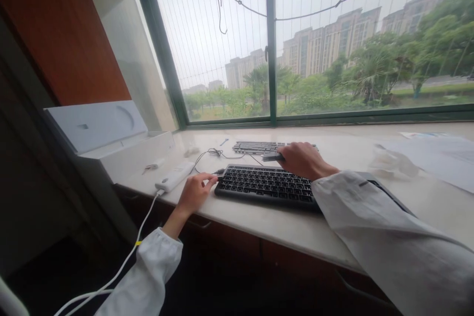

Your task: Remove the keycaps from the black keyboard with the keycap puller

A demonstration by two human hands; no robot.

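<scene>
A black keyboard [266, 188] lies near the desk's front edge, its key switches bare of caps. At its left end, my left hand [196, 191] is closed in a pinch, fingertips touching the corner; whatever small dark piece they may hold is too small to make out. Over the keyboard's back right part, my right hand [305, 159] is closed around a dark flat bar-shaped piece [273, 157] that points left; its far end is hidden in the fingers. Behind the keyboard, loose dark keycaps [255, 147] lie in rows, partly covered by my right hand.
A white power strip [175, 177] with a white cable [144, 222] lies left of my left hand. An open white box [129, 155] stands farther left. A black cord [213, 152] winds behind the keyboard. Papers [433, 155] and clear plastic [396, 162] lie right.
</scene>
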